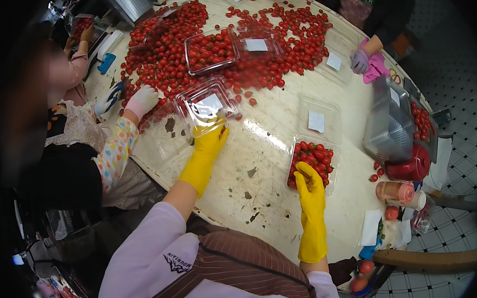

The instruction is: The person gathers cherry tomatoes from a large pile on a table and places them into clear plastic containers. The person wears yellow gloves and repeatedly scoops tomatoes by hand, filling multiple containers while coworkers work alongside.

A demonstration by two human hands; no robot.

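Observation:
My left hand (208, 141), in a yellow rubber glove, is at the near edge of a clear plastic clamshell box (188, 105) with a blank-looking white label. Some of its fingers show through the plastic, so the box seems held from beneath. Cherry tomatoes lie behind that box. To the right, an opened clamshell punnet of cherry tomatoes (318, 156) rests on the table, its labelled lid (320, 102) folded back flat. Over the punnet's near left corner is my right hand (312, 184), also yellow-gloved, with thumb and fingers curled close together. Whether a tomato sits between them is hidden.
Loose cherry tomatoes (169, 67) cover the table's far side, around a filled punnet (211, 51). A co-worker's white-gloved hand (143, 100) reaches in at left; another's purple-gloved hand (360, 61) rests on a pink cloth. Stacked clear boxes (389, 121) and a drink cup (393, 192) line the right edge.

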